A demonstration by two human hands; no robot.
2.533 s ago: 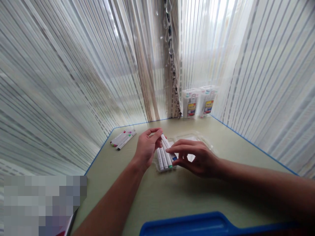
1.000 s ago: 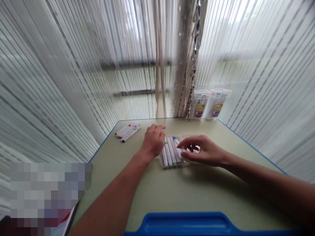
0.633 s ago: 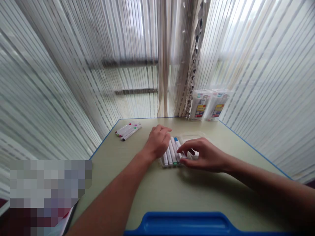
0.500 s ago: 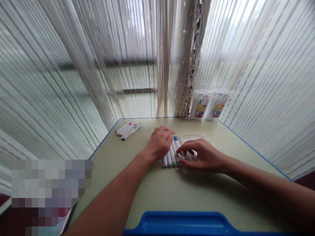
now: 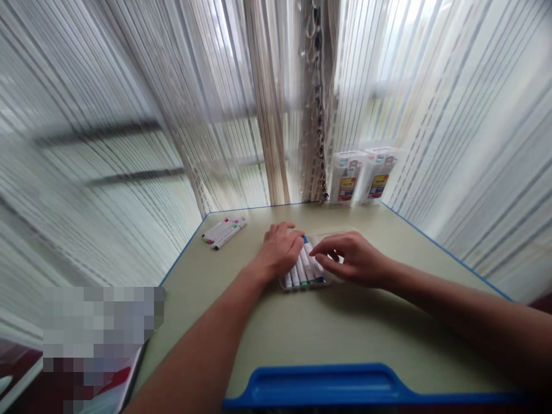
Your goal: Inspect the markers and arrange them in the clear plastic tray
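A clear plastic case (image 5: 326, 283) lies on the table, holding a row of white markers (image 5: 303, 268), some with blue or green ends. My left hand (image 5: 282, 250) rests over the left side of the case, fingers stretched forward and covering part of the row. At the right end of the row is my right hand (image 5: 351, 257), its fingers curved and its thumb and fingertips a little apart, close to a blue-ended marker (image 5: 318, 273). That marker lies in the case. The case's clear lid is partly hidden behind my right hand.
Several loose markers (image 5: 224, 231) lie at the far left of the table (image 5: 259, 322). Two clear packages (image 5: 345, 181) with yellow labels stand at the back right, before the string curtain (image 5: 233, 86). A blue tray edge (image 5: 323, 382) runs along the front.
My right hand has moved slightly away from me, uncovering a marker's blue end at the near right of the row. My left hand stays over the case. The view has turned slightly.
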